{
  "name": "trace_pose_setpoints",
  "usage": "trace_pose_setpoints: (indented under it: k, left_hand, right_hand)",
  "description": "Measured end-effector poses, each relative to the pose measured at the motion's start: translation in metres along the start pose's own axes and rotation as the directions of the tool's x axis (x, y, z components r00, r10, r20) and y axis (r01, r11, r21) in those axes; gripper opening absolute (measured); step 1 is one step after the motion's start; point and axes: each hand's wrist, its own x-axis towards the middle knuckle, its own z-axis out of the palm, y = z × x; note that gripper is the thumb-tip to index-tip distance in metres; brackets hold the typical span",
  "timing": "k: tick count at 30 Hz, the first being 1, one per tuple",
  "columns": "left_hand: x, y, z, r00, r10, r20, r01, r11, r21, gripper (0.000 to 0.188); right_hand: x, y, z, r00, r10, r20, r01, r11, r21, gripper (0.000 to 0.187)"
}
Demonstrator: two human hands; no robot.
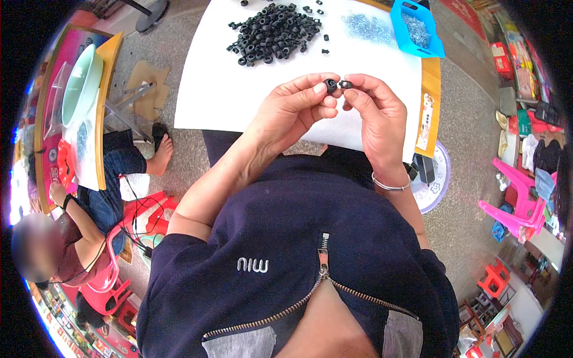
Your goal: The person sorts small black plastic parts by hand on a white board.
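Note:
Between the thumb and fingers of my left hand (301, 101) is a small round black plastic part (330, 85) with a hole in its end. My right hand (376, 107) pinches another small black part (345, 85), darker and more block-shaped. The two pieces are held end to end over the white tabletop (233, 98), close together; I cannot tell whether they touch. Beyond my hands lies a heap of black plastic parts (274, 34), with a few loose ones beside it.
A blue basket (439, 48) of small shiny pieces stands at the far right, beside a scattering of similar pieces (367, 27). To the left, another person (89, 238) sits at a table with a pale green basin (82, 83). A pink stool (519, 200) is at the right.

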Motion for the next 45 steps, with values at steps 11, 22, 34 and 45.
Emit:
trace_pose_setpoints:
  k: [11,22,34,45]
  left_hand:
    - [-0.006,0.008,0.007,0.999,0.013,0.029,-0.012,1.000,-0.026,0.030]
    - [-0.010,0.017,0.011,0.998,0.036,0.058,-0.033,0.998,-0.045,0.029]
    - [-0.010,0.019,0.013,0.997,0.051,0.052,-0.047,0.997,-0.061,0.026]
    - [-0.008,0.019,0.012,0.998,0.051,0.036,-0.049,0.997,-0.062,0.025]
  right_hand:
    - [0.002,-0.014,0.014,0.981,-0.192,-0.006,0.181,0.936,-0.302,0.012]
    - [0.004,-0.022,0.019,0.969,-0.246,0.027,0.239,0.900,-0.365,0.012]
    - [0.008,-0.027,0.021,0.990,-0.136,0.021,0.138,0.967,-0.215,0.014]
    - [0.007,-0.027,0.022,0.990,-0.130,0.058,0.137,0.982,-0.133,0.016]
